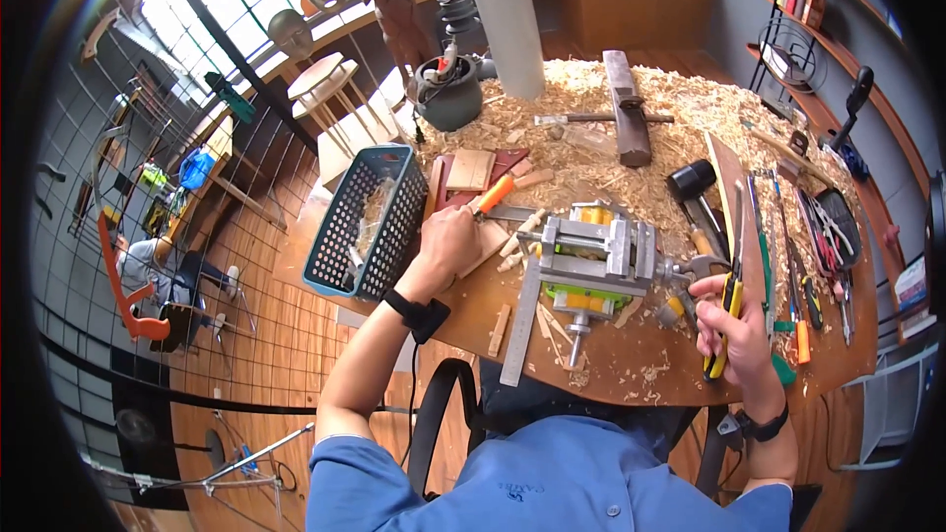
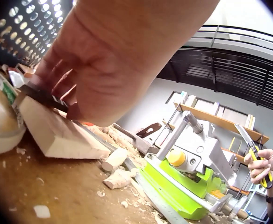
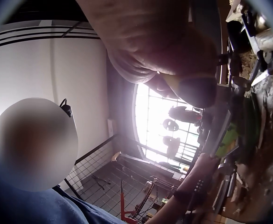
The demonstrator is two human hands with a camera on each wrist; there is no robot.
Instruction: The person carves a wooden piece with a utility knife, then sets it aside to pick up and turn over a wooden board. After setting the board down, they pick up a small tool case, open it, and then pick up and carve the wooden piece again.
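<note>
Low over the bench beside the basket, my left hand [image 1: 450,239] [image 2: 108,60] has its fingers curled round a slim tool; its orange handle [image 1: 496,194] sticks out beyond the hand. A dark strip [image 2: 45,98] shows under the fingertips above a pale wood block [image 2: 59,133]. At the right, my right hand [image 1: 734,335] [image 2: 262,167] [image 3: 150,46] grips a yellow and black knife [image 1: 729,298] [image 2: 254,156], its long blade pointing up, off the bench. A metal vise [image 1: 601,254] [image 2: 192,158] with green and yellow parts stands between the hands.
A blue-grey perforated basket [image 1: 340,227] stands left. A metal ruler [image 1: 520,330] lies against the vise. Shavings [image 1: 581,89] cover the back, around a wooden plane [image 1: 628,113] and white bottle [image 1: 507,20]. A black mallet [image 1: 692,179] and several hand tools lie at the right.
</note>
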